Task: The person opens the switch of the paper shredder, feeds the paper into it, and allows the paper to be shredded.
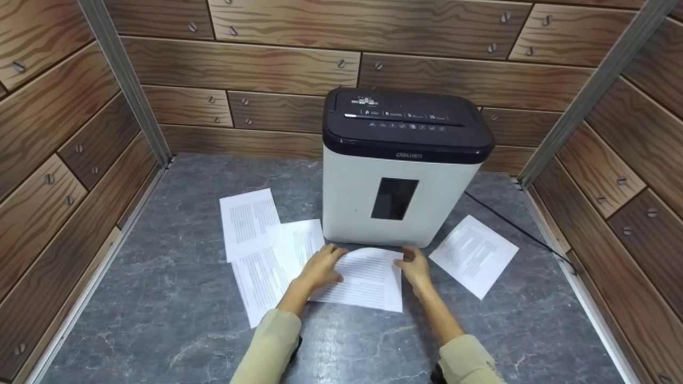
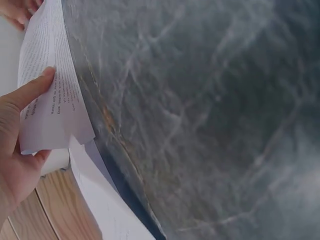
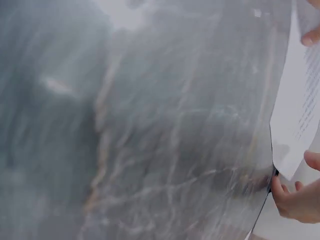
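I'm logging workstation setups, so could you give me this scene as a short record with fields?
Left grip: pinches the printed sheet at its left end
Right grip: at that sheet's right edge; whether it pinches is unclear
Machine: white shredder with dark lid, behind the printed sheet
Left of machine: overlapping pages
Right of machine: single page, black cord
Surface: grey marbled floor

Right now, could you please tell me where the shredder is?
In the head view, the shredder stands right of centre, just beyond the sheet between the left hand and right hand.
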Available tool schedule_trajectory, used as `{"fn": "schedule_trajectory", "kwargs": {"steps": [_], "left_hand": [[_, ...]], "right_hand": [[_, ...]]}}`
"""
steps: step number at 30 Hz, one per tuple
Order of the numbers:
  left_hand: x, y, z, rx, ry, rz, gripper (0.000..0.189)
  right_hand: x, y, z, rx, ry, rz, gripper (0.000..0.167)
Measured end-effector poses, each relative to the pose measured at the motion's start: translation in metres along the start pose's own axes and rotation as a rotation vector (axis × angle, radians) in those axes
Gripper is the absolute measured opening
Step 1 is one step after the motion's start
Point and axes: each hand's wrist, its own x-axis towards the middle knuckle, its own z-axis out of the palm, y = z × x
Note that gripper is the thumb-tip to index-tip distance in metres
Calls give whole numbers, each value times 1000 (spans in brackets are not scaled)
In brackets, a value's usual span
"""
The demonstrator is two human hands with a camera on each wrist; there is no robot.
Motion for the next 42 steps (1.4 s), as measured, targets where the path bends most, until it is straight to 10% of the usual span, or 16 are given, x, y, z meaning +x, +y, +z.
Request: {"fn": "schedule_trajectory", "kwargs": {"steps": [6,16,22,27,42], "left_hand": [[-2,-1,1,-8,43,22,64],[-5,-4,0,-69,153,-74,79],[-3,-4,0,-540,348,-324,83],[-1,-2,-3,-887,490,-374,47],[1,9,-12,-871,611,-423,19]], "right_hand": [[-7,-13,-4,140,-4,167,31],[-16,-46,-16,33,101,28,18],[-16,-66,-26,39,164,-20,16],[-17,-79,-36,99,203,-34,16],[-15,-59,-42,177,213,-39,20]]}}
